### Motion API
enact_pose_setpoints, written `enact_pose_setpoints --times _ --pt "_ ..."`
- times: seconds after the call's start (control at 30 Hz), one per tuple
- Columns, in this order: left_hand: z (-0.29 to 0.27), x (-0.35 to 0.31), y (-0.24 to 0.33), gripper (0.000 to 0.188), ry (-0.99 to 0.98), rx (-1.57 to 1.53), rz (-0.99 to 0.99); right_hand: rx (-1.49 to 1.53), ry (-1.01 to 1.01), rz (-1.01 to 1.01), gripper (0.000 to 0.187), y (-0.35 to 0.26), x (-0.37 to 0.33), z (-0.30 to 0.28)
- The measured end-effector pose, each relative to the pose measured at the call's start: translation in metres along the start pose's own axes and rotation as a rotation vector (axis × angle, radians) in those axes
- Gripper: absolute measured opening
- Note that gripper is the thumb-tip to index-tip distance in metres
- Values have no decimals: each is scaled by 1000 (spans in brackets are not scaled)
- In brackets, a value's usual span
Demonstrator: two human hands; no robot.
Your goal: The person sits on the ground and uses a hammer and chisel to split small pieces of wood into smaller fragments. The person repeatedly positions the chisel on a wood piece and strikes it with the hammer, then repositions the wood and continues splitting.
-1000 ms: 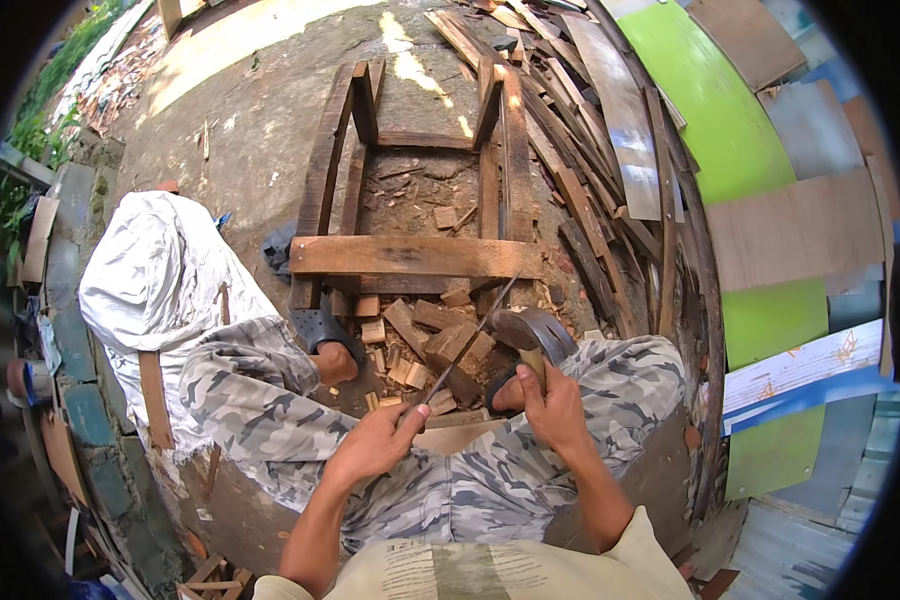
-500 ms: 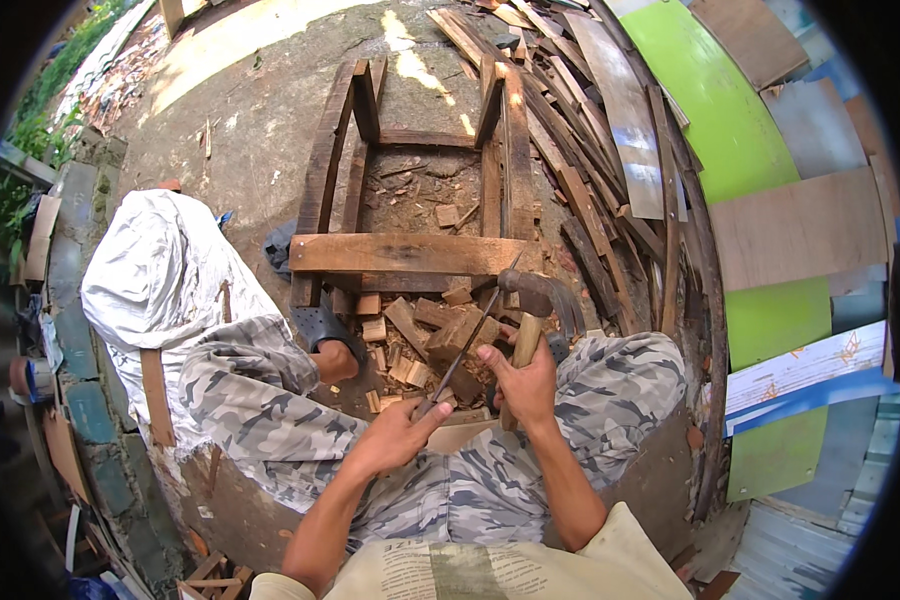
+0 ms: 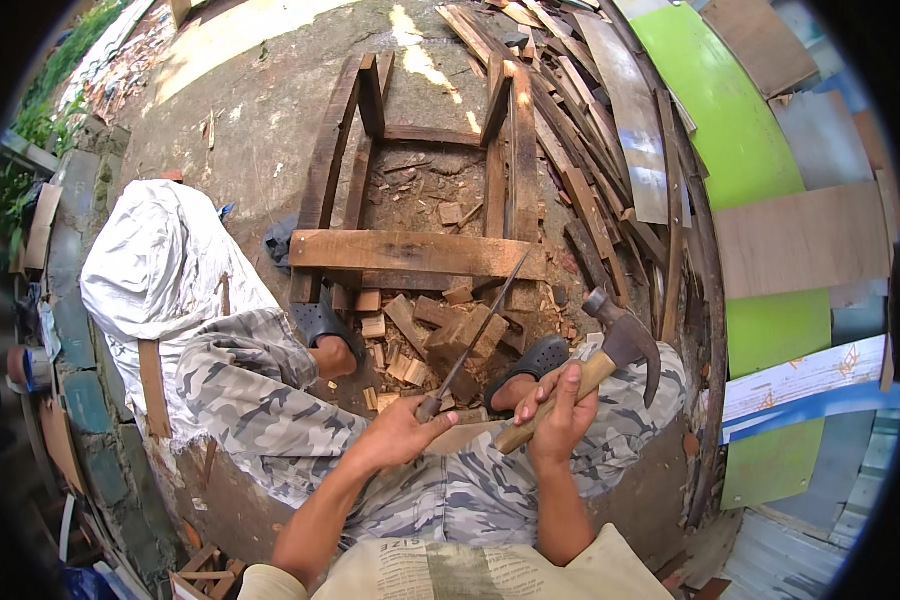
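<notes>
My left hand (image 3: 394, 434) is closed around the handle of a long, thin dark metal tool (image 3: 480, 334), its shaft slanting up and to the right. The tip overlaps the front board of a wooden frame (image 3: 410, 253); whether they touch, I cannot tell. In my right hand (image 3: 562, 418) lies a claw hammer (image 3: 592, 374) with a pale wooden handle, gripped loosely with the thumb raised along it. The hammer's dark head hangs over my right thigh, claw curving down. Beneath the tool sits a wood block (image 3: 465, 335) among offcuts.
Small wood offcuts (image 3: 407, 368) litter the ground between my dark clogs (image 3: 543, 357). Long planks (image 3: 590, 200) are heaped along the right, beside green and brown panels (image 3: 800, 235). A white cloth (image 3: 170, 260) drapes something at the left, near a block wall (image 3: 95, 400).
My right hand has turned the hammer, whose head swung right and down away from the frame and the metal tool. My left hand has barely moved and still holds its tool.
</notes>
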State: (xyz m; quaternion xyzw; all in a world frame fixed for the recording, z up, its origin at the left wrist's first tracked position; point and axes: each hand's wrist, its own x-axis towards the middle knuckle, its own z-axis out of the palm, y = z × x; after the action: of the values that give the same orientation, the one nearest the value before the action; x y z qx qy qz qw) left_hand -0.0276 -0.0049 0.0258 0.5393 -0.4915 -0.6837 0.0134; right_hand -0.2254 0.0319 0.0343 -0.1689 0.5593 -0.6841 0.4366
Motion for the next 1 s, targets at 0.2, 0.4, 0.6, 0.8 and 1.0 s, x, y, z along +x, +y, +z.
enact_pose_setpoints --times 0.2,0.4,0.6,0.8,1.0 --pt "6 6 -9 45 25 19 14 -299 -219 322 27 8 -28 14" --pt "-12 9 -26 43 55 -97 -31 -113 -198 148 28 -16 -28 27" --pt "-11 10 -25 42 26 -67 -25 -362 -292 225 28 16 -26 24" --pt "-5 20 -39 43 31 -37 33 -524 -403 222 28 34 -38 27" --pt "-10 15 -28 45 48 -26 -59 -652 -86 -172 46 25 6 13"
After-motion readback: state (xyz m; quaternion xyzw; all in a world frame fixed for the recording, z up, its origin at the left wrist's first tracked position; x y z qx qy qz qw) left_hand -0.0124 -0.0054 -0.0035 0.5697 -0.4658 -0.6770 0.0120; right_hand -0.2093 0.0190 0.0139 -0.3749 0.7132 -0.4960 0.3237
